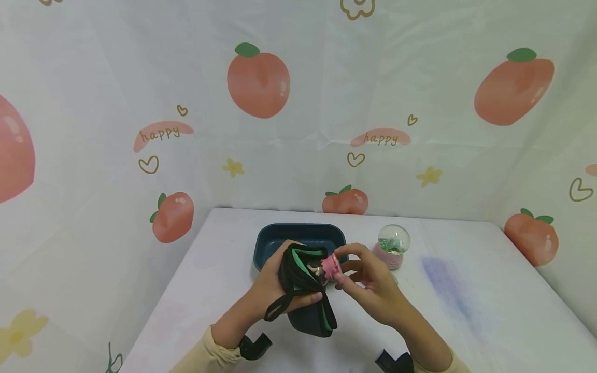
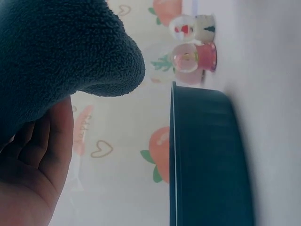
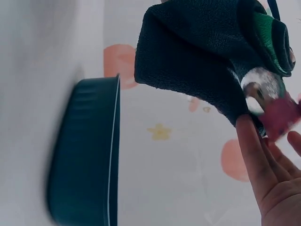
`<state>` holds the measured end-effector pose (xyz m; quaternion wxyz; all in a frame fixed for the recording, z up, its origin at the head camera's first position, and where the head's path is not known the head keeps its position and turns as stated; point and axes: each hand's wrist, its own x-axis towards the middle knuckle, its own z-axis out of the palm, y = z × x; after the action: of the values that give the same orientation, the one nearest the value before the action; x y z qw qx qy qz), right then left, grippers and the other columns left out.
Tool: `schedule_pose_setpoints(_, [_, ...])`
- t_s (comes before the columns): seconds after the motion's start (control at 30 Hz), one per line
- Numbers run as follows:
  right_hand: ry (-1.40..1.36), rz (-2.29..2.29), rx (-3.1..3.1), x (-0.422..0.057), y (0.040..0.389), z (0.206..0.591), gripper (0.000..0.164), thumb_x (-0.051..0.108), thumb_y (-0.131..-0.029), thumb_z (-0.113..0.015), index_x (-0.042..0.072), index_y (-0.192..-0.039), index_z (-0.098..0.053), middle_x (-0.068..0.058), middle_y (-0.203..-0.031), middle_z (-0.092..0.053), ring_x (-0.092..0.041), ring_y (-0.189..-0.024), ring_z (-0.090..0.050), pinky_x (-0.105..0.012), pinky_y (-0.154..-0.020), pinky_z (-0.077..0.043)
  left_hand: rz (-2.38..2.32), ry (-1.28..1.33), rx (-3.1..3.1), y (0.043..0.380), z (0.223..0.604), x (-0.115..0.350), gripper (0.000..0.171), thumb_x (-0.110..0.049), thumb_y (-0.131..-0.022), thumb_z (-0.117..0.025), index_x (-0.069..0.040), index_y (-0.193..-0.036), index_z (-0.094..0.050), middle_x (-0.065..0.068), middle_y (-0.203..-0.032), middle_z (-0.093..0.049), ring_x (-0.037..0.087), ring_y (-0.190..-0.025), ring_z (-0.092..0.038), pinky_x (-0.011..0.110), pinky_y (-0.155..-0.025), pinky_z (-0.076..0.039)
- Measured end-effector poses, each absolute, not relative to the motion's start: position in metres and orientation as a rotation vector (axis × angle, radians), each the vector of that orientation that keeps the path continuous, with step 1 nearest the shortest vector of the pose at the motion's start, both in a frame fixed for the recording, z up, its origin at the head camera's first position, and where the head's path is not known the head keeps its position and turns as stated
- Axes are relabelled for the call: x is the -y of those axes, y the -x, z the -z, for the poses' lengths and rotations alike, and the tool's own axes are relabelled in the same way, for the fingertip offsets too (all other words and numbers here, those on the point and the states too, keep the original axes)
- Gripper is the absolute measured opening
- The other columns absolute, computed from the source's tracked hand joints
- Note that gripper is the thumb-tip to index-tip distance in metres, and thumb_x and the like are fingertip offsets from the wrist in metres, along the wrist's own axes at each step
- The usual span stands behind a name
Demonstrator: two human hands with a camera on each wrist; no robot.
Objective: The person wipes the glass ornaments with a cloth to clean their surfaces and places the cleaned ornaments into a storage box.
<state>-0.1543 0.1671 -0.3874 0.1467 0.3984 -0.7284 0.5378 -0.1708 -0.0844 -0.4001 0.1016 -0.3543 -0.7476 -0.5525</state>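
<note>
In the head view, my left hand (image 1: 266,285) holds a folded dark green towel (image 1: 308,317) with black edging, a bright green inner side and a hanging loop. My right hand (image 1: 373,282) pinches the pink base of a small snow globe (image 1: 331,268) between thumb and fingers. The globe's clear ball lies against the towel's fold, partly covered by it. The right wrist view shows the ball of the snow globe (image 3: 263,87) up against the cloth. From the left wrist, the towel's fuzzy surface (image 2: 61,47) hides part of the left hand (image 2: 33,169).
A dark teal basin (image 1: 298,227) stands on the white table (image 1: 210,269) behind the hands. To its right is a larger snow globe (image 1: 394,247) with a pink base. The left wrist view also shows a pink-based globe (image 2: 207,56) beside a white-based one (image 2: 205,28).
</note>
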Motion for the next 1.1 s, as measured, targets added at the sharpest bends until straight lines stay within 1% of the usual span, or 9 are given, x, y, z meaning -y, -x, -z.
schedule_pose_setpoints(0.13, [-1.112, -1.616, 2.099, -0.1693, 0.1544, 0.3875, 0.041, -0.016, -0.098, -0.056, 0.002, -0.135, -0.05, -0.01, -0.124, -0.057, -0.017, -0.088, -0.075, -0.035, -0.066, -0.066, 1.608, 1.016, 2.212, 0.1706, 0.3982, 0.0847, 0.073, -0.02, -0.074, -0.096, -0.019, -0.134, -0.056, 0.0, -0.123, -0.07, 0.017, -0.113, -0.067, 0.04, -0.097, -0.06])
schedule_pose_setpoints(0.23, [-1.07, -1.651, 2.111, -0.1709, 0.1538, 0.3872, 0.041, -0.015, -0.1, -0.05, 0.0, -0.138, -0.045, -0.006, -0.127, -0.053, -0.015, -0.089, -0.071, -0.035, -0.068, -0.066, 1.601, 0.991, 2.218, 0.1702, 0.3978, 0.0851, 0.072, -0.02, -0.072, -0.096, -0.019, -0.133, -0.057, -0.001, -0.122, -0.07, 0.016, -0.112, -0.067, 0.04, -0.097, -0.06])
schedule_pose_setpoints(0.33, [-1.036, -1.681, 2.109, -0.1711, 0.1532, 0.3869, 0.045, -0.016, -0.098, -0.055, -0.002, -0.139, -0.041, -0.002, -0.131, -0.052, -0.013, -0.098, -0.07, -0.031, -0.07, -0.065, 1.616, 0.984, 2.216, 0.1695, 0.3973, 0.0855, 0.072, -0.02, -0.073, -0.096, -0.019, -0.133, -0.057, 0.0, -0.122, -0.07, 0.016, -0.111, -0.067, 0.039, -0.096, -0.06])
schedule_pose_setpoints(0.4, [-1.026, -1.709, 2.084, -0.1704, 0.1536, 0.3869, 0.05, -0.017, -0.095, -0.062, -0.003, -0.138, -0.041, -0.001, -0.128, -0.056, -0.012, -0.102, -0.07, -0.029, -0.071, -0.065, 1.639, 0.988, 2.205, 0.1692, 0.3969, 0.086, 0.072, -0.019, -0.073, -0.096, -0.019, -0.133, -0.057, 0.001, -0.122, -0.07, 0.016, -0.111, -0.067, 0.039, -0.096, -0.059])
schedule_pose_setpoints(0.53, [-0.998, -1.716, 2.018, -0.1692, 0.1552, 0.3871, 0.055, -0.019, -0.083, -0.077, -0.003, -0.128, -0.049, -0.003, -0.119, -0.067, -0.009, -0.101, -0.071, -0.027, -0.072, -0.064, 1.676, 1.003, 2.179, 0.1696, 0.3966, 0.0868, 0.071, -0.016, -0.074, -0.095, -0.017, -0.134, -0.057, 0.003, -0.123, -0.07, 0.018, -0.113, -0.067, 0.04, -0.098, -0.059])
schedule_pose_setpoints(0.7, [-0.999, -1.692, 1.979, -0.1687, 0.1563, 0.3863, 0.059, -0.021, -0.074, -0.084, -0.003, -0.125, -0.059, -0.006, -0.119, -0.07, -0.01, -0.104, -0.072, -0.028, -0.078, -0.065, 1.699, 0.991, 2.18, 0.1705, 0.3976, 0.0871, 0.071, -0.016, -0.074, -0.094, -0.018, -0.134, -0.056, 0.002, -0.125, -0.07, 0.019, -0.116, -0.067, 0.04, -0.1, -0.058])
schedule_pose_setpoints(0.9, [-1.129, -1.613, 1.96, -0.1681, 0.1598, 0.3891, 0.066, -0.021, -0.076, -0.081, -0.002, -0.136, -0.063, -0.006, -0.128, -0.072, -0.012, -0.11, -0.068, -0.024, -0.086, -0.061, 1.732, 1.0, 2.157, 0.1702, 0.3984, 0.0871, 0.071, -0.014, -0.075, -0.093, -0.017, -0.135, -0.056, 0.003, -0.126, -0.07, 0.02, -0.117, -0.068, 0.04, -0.101, -0.058])
schedule_pose_setpoints(1.0, [-1.18, -1.458, 2.003, -0.1674, 0.1606, 0.3893, 0.068, -0.016, -0.08, -0.082, 0.0, -0.142, -0.063, -0.007, -0.13, -0.07, -0.012, -0.111, -0.064, -0.019, -0.089, -0.057, 1.725, 1.007, 2.148, 0.1715, 0.3997, 0.0877, 0.071, -0.013, -0.076, -0.093, -0.018, -0.136, -0.055, 0.003, -0.126, -0.07, 0.019, -0.117, -0.068, 0.04, -0.101, -0.058])
schedule_pose_setpoints(1.1, [-1.206, -1.317, 2.034, -0.1662, 0.1605, 0.389, 0.07, -0.012, -0.082, -0.082, 0.004, -0.148, -0.061, -0.009, -0.13, -0.065, -0.012, -0.11, -0.06, -0.019, -0.086, -0.055, 1.723, 1.015, 2.139, 0.1733, 0.401, 0.0885, 0.071, -0.013, -0.077, -0.093, -0.018, -0.136, -0.055, 0.003, -0.126, -0.069, 0.019, -0.118, -0.067, 0.04, -0.101, -0.059])
